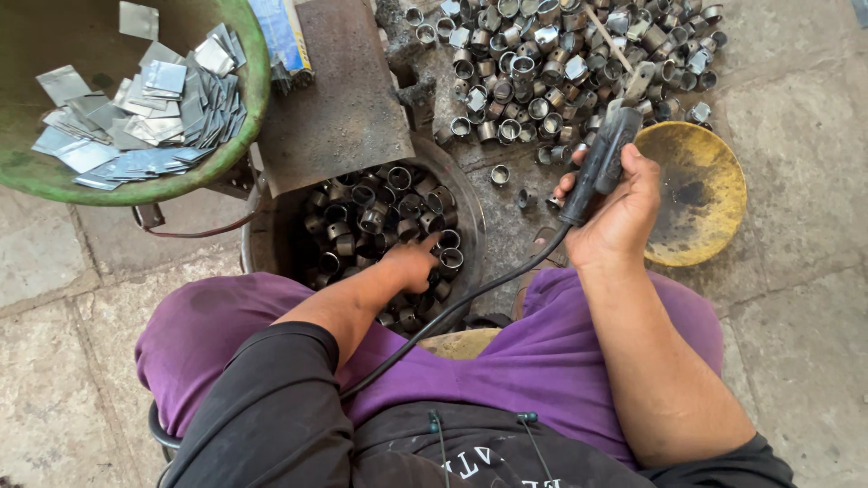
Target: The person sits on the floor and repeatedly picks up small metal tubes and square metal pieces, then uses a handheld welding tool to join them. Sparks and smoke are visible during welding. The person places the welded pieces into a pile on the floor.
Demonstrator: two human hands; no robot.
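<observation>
Green basin (244,136) of flat metal squares (145,117), far left. Round tub (466,208) of metal rings (371,217), centre, under rusty plate (334,90). Yellow bowl (714,190), right. Right hand (615,212), fingers clamped on black torch handle (597,167). Left hand (411,262) among the tub's rings, fingers together, closure on a ring unclear.

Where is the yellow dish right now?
In the head view, the yellow dish lies on the stone floor at the right, just beyond the right hand gripping a black tool handle, below the pile of metal rings.
</observation>
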